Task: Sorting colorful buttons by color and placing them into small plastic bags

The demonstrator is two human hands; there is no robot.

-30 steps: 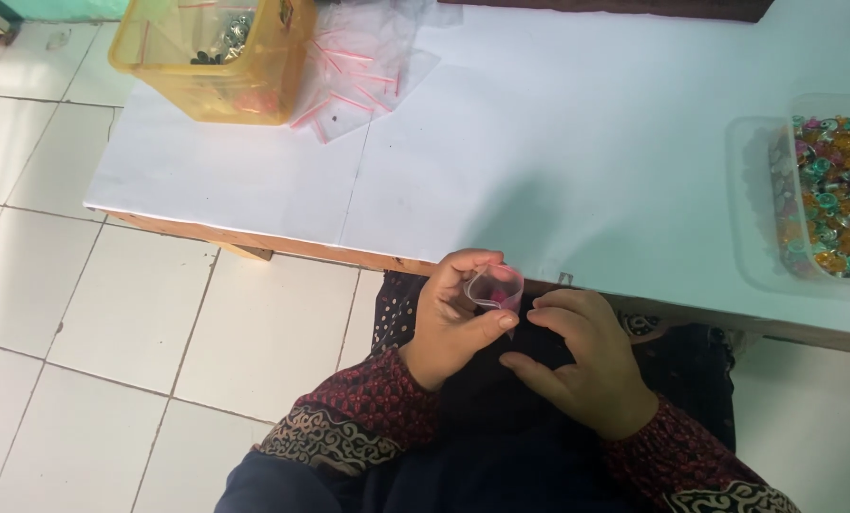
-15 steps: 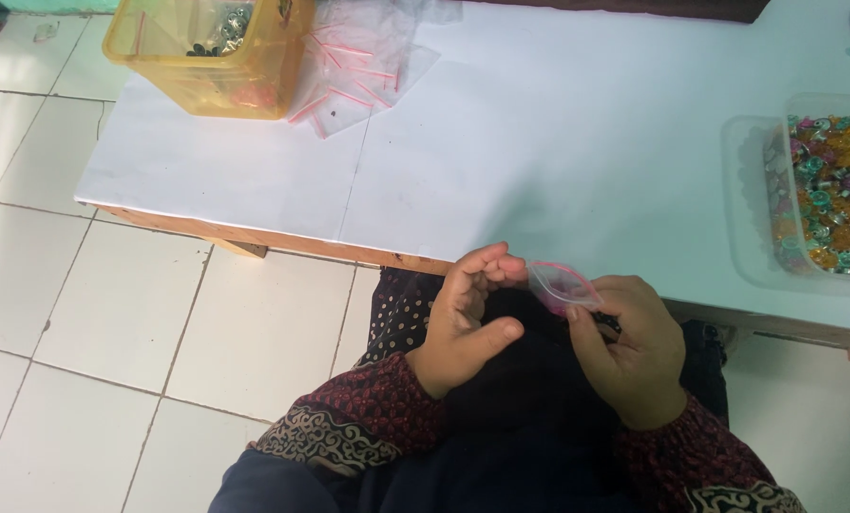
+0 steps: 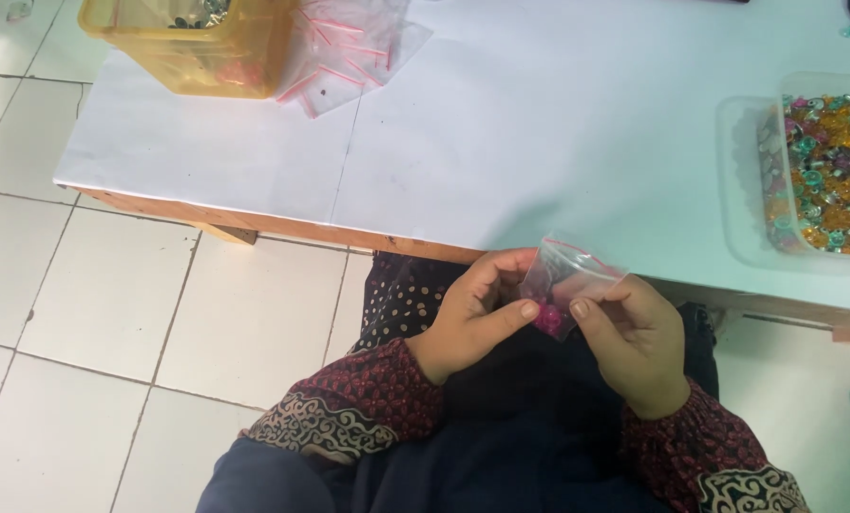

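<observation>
Hands meet low in the centre of the frame, just below the near edge of the white surface (image 3: 501, 142). The left hand (image 3: 472, 318) and the right hand (image 3: 639, 342) both pinch a small clear zip bag (image 3: 567, 275) with a red seal strip along its top. The fingers of the left hand curl round the bag's left edge, thumb pressed against its lower corner; the fingers of the right hand grip its lower right side, thumb on the front. The bag is held up in the air over the person's lap, tilted, its top edge slanting toward the right. Pink beads (image 3: 546, 318) sit bunched in its bottom corner, between the two thumbs.

Both wrists wear dark red patterned sleeves (image 3: 368, 394) with a pale scroll border.

At the right edge of the frame, on the surface, stands a clear plastic tray (image 3: 743, 180) filled with mixed beads of orange, green and pink. In the upper left a yellow translucent bin (image 3: 197, 47) stands near the surface's far corner, with a loose heap of empty zip bags (image 3: 349, 47) touching its right side. Both are well apart from the hands. Pale floor tiles (image 3: 111, 332) fill the left part of the frame.
</observation>
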